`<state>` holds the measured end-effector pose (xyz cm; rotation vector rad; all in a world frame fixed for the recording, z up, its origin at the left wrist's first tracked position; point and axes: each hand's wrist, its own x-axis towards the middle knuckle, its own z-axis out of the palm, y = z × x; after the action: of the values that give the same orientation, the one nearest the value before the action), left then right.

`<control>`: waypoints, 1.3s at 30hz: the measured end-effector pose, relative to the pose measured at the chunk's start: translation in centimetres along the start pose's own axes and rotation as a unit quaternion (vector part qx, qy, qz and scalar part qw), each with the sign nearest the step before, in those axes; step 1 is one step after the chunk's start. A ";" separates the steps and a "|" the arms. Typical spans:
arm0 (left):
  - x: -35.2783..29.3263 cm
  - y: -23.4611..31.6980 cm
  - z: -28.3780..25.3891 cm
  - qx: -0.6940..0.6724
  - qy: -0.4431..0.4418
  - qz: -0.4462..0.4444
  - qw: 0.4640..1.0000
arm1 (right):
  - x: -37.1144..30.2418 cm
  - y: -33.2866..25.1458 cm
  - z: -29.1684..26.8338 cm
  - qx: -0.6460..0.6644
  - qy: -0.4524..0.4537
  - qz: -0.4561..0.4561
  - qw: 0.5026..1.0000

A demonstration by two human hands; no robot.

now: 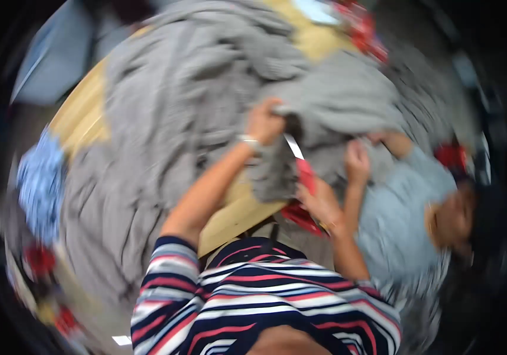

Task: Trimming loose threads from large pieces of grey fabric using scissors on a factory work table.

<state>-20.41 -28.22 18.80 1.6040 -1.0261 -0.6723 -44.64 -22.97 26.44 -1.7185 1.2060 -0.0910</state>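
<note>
A large heap of soft grey cloth [164, 118] spreads in thick folds before me. My left hand [265, 123] is closed on part of the grey cloth, where a pale edge and a dark patch show beyond the fingers. My right hand [322, 204], nearer my body, is closed round a red-handled blade tool [305, 174]. Its narrow bright blade points up and left, toward the dark patch by my left hand. Motion blur hides whether the tool is a knife or scissors, and whether its tip touches the cloth.
Underneath the cloth lies a yellowish wooden table [235, 216]. Close on my right, a person in a light blue top [395, 213] has both hands at the cloth. Blue cloth [41, 183] hangs at the left; red items [363, 32] lie at the far right.
</note>
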 end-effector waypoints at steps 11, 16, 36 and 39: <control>-6.6 -5.5 -5.5 -0.163 -0.187 -0.156 0.956 | -2.5 1.4 0.5 0.070 0.066 0.004 0.995; -11.1 -7.7 -7.3 -0.195 -0.205 -0.202 0.938 | -3.1 2.6 2.0 0.021 0.110 -0.060 0.992; -17.0 -0.9 -21.9 0.090 0.228 0.032 0.969 | -6.8 -2.5 8.3 -0.109 -0.002 -0.135 0.985; -14.0 -2.2 -25.0 0.158 0.367 0.039 0.916 | -6.3 -4.0 9.0 -0.129 -0.035 -0.151 0.979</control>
<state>-5.49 -4.00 22.48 1.8612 -0.6384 0.1834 -40.17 -12.22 27.63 -2.1078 0.9270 -0.0576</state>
